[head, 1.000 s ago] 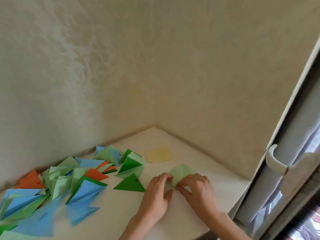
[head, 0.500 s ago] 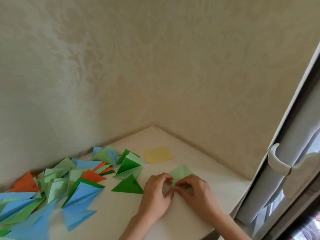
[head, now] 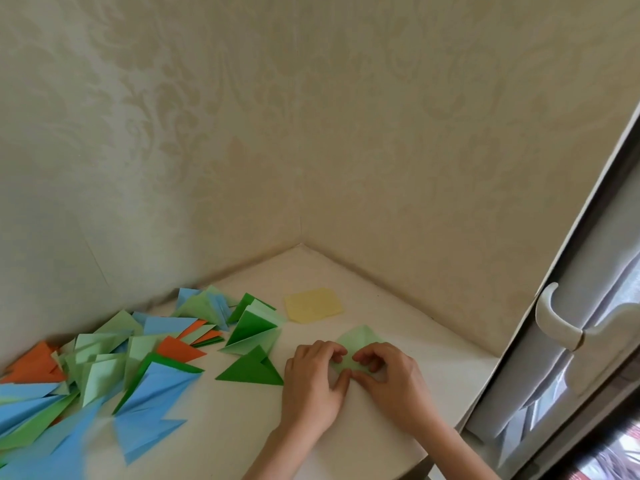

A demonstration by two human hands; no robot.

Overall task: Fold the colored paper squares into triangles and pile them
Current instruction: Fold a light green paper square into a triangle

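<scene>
- Both hands, left hand [head: 313, 382] and right hand [head: 391, 379], pinch the pale green paper square [head: 358, 341] flat on the white tabletop [head: 225, 438].
- Fingertips have crept closer together; the crease is likely nearly set.
- Next the yellow paper square [head: 313, 304] waits; the pile of folded coloured triangles [head: 131, 358] lies left.

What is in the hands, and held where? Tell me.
Both the left hand and right hand pinch the light green paper at its near edge, against the table.

Left hand [head: 313, 382]: palm down, fingers curled, fingertips pinching the paper.
Right hand [head: 391, 382]: palm down, fingers curled, fingertips pinching the paper.
Thumbs: tips touching.
Forearms: extending from the lower frame edge, converging.
</scene>
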